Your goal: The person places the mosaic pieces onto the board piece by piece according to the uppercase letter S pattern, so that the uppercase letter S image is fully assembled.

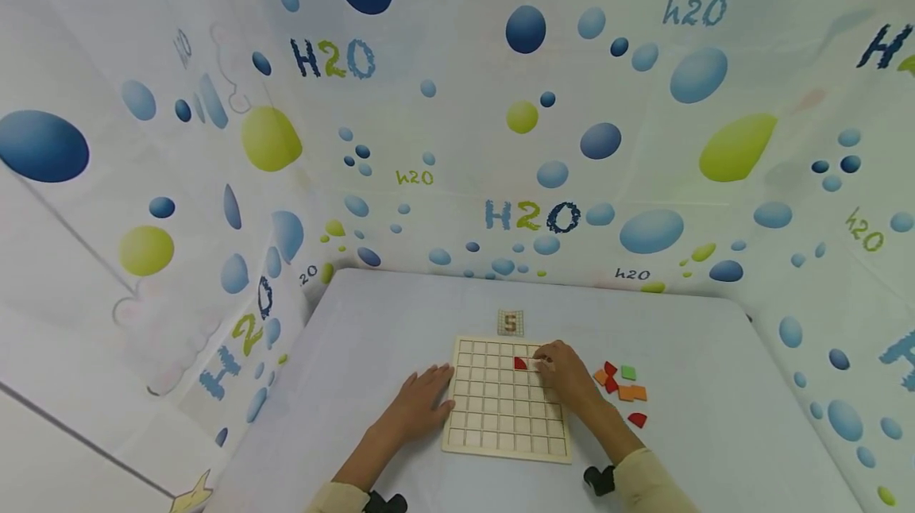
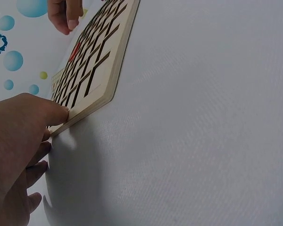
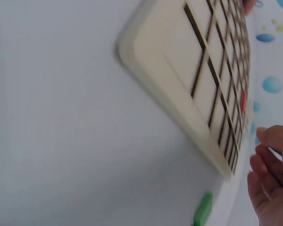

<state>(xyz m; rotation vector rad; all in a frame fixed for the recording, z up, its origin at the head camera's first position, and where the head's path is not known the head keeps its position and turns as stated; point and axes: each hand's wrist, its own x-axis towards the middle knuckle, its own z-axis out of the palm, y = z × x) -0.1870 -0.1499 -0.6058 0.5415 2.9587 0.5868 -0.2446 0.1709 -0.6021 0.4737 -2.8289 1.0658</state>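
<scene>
A pale wooden board with a grid of square cells lies on the white table. One red quarter-round piece sits in a cell of an upper row, and shows as a red sliver in the right wrist view. My left hand rests at the board's left edge, fingers spread, thumb touching the rim. Over the upper right of the board is my right hand, just right of the red piece. Its fingers are loosely bent, and no piece shows between them in the right wrist view.
Right of the board lie loose pieces: a green one, orange squares, several red ones, including a separate red piece nearer me. A small card with a brown figure lies behind the board. Printed curtains rise behind the table.
</scene>
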